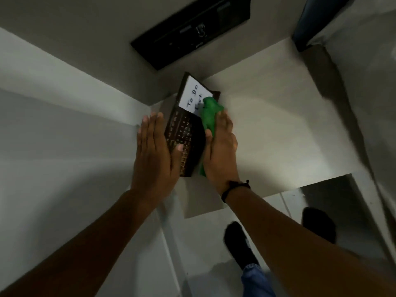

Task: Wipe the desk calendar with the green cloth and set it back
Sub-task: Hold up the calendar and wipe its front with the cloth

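Desk calendar [186, 133] was held up off the bench [267, 125], tilted, dark frame with a white "To Do" card at its far end and a date grid nearer the person. It sat between the two hands, over the bench's near-left corner; whether its far edge touched the surface, cannot tell.

Step in hand, as judged: wiping, mid-task. Green cloth [209, 116] was bunched and pressed along the calendar's right side, reaching up onto the white card. Setting back not yet done.

Left hand [154, 151] was flat and almost fully spread, fingers straight, palm against the calendar's left edge, thumb lying over the date grid; a brace more than a grip. Right hand [220, 146] was also mostly flat, fingers extended, pinning the cloth against the calendar; thumb showed by the cloth. A dark wristband [233, 188] sat on that wrist.

Next move likely calls for dragging the cloth across the remaining face while the left hand keeps it steady, then standing it back on the bench. A black keyboard [192, 31] lay further back, well apart.
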